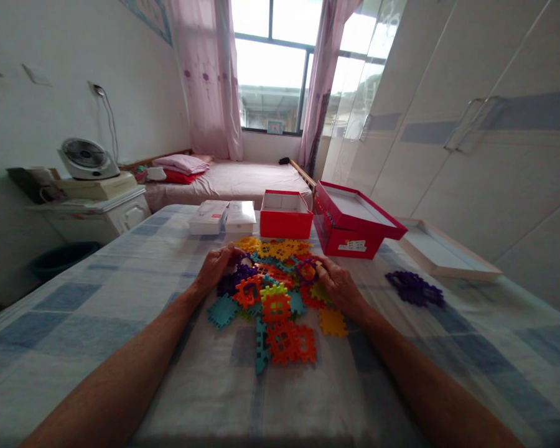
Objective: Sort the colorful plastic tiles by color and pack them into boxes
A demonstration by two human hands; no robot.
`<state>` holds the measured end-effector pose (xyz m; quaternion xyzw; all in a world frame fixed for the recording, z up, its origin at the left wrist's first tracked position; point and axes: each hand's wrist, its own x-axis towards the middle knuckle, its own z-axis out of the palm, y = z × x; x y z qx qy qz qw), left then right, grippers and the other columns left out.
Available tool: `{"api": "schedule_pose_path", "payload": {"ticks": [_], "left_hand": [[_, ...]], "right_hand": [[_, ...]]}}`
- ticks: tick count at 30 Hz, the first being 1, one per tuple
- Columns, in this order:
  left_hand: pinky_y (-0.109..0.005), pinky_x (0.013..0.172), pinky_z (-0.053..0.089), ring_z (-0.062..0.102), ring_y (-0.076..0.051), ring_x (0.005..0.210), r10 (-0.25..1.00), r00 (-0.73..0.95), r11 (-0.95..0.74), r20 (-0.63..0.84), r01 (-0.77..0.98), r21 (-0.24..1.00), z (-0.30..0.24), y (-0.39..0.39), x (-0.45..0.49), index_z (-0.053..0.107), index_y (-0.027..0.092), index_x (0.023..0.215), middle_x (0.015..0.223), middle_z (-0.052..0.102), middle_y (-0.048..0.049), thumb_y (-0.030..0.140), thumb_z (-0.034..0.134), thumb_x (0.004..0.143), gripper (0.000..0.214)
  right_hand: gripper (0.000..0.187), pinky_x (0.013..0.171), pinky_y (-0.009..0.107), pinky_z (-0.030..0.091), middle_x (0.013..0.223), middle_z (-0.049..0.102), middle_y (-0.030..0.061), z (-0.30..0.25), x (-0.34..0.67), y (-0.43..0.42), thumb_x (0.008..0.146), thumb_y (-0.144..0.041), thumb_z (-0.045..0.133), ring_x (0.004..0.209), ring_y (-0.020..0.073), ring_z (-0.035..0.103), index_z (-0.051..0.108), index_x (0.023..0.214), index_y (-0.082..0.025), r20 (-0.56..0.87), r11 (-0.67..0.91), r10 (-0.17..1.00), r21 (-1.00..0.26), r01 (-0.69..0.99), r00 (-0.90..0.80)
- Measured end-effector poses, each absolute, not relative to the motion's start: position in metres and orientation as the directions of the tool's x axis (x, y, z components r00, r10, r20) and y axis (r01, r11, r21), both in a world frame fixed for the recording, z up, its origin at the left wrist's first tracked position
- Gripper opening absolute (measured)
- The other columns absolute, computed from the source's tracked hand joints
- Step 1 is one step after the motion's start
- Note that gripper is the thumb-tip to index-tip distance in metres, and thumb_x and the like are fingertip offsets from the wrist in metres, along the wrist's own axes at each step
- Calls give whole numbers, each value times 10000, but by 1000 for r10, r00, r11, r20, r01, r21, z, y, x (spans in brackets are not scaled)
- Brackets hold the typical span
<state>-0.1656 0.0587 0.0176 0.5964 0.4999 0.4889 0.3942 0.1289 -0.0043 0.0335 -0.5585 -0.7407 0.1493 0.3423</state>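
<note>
A heap of flat plastic interlocking tiles (275, 292) in orange, yellow, teal, purple and green lies on a blue-checked cloth. My left hand (217, 264) rests on the heap's left edge, fingers curled over purple tiles. My right hand (338, 283) rests on the right edge, fingertips on a purple and orange tile. I cannot tell whether either hand has a tile pinched. A separate small pile of purple tiles (415, 288) lies to the right.
Behind the heap stand an open red box (285, 225) and its tilted red lid (354, 239). White packets (221, 218) lie at the back left, a shallow white tray (448, 252) at the right. Beyond are a bed, a cabinet with a fan, and wardrobes.
</note>
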Motion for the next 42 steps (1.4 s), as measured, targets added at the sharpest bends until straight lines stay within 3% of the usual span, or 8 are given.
{"api": "schedule_pose_path", "payload": {"ticks": [3, 8, 19, 23, 27, 33, 36, 42], "left_hand": [[-263, 565, 475, 625, -216, 732, 984, 24, -177, 175, 206, 963, 18, 59, -165, 705, 128, 815, 793, 697, -108, 743, 502, 670, 664], [-255, 556, 466, 623, -209, 720, 987, 24, -162, 160, 190, 968, 18, 58, -165, 698, 126, 806, 781, 694, -100, 746, 514, 657, 664], [-273, 628, 479, 623, -197, 699, 980, 30, -197, 196, 216, 956, 23, 55, -163, 713, 132, 779, 747, 699, -90, 759, 493, 662, 674], [-278, 617, 481, 628, -213, 736, 985, 28, -175, 173, 215, 961, 22, 54, -164, 709, 134, 806, 783, 703, -94, 761, 474, 673, 683], [-291, 612, 489, 637, -234, 766, 987, 30, -160, 157, 198, 967, 18, 58, -166, 704, 140, 807, 793, 705, -97, 745, 517, 654, 651], [-265, 593, 476, 629, -199, 725, 985, 53, -171, 164, 190, 967, 16, 59, -166, 697, 139, 843, 813, 700, -86, 715, 513, 687, 625], [-253, 578, 464, 611, -171, 668, 975, 76, -221, 209, 223, 949, 19, 53, -160, 696, 156, 870, 800, 697, -63, 680, 515, 714, 576], [-274, 676, 481, 631, -187, 762, 948, 212, -279, 239, 186, 942, 24, 43, -148, 661, 156, 1006, 862, 707, -56, 511, 667, 679, 483]], "right_hand": [[398, 870, 307, 420, 1134, 624, 108, 28, 130, -3, 930, -269, 295, 992, 198, 599, 467, 1272, -163, 359, 323, 921, -493, 808, -150], [318, 845, 299, 421, 999, 653, 86, 24, 133, -2, 933, -236, 306, 919, 191, 603, 576, 1090, -180, 407, 316, 900, -363, 876, -155], [271, 822, 268, 417, 943, 627, 47, 27, 136, -1, 899, -265, 375, 868, 146, 579, 617, 990, -183, 451, 409, 883, -607, 681, -130], [288, 717, 257, 432, 878, 646, 49, 43, 156, 1, 888, -278, 348, 767, 152, 586, 581, 1016, -167, 382, 250, 924, -642, 725, 20], [331, 793, 299, 414, 996, 637, 130, 57, 209, 3, 863, -206, 316, 906, 207, 590, 594, 1030, -137, 453, -84, 840, -436, 896, 299], [367, 754, 383, 439, 1021, 598, 185, 51, 270, -6, 843, -280, 361, 955, 290, 573, 627, 1039, -121, 422, -486, 720, -260, 835, 550], [404, 792, 442, 438, 1109, 545, 193, 45, 267, -2, 817, -322, 412, 1031, 329, 523, 604, 1107, -117, 517, -425, 710, -227, 877, 478], [319, 870, 384, 447, 1067, 567, 145, 46, 205, 5, 809, -259, 440, 1015, 247, 547, 621, 1039, -131, 616, 122, 774, -372, 920, 147]]}}
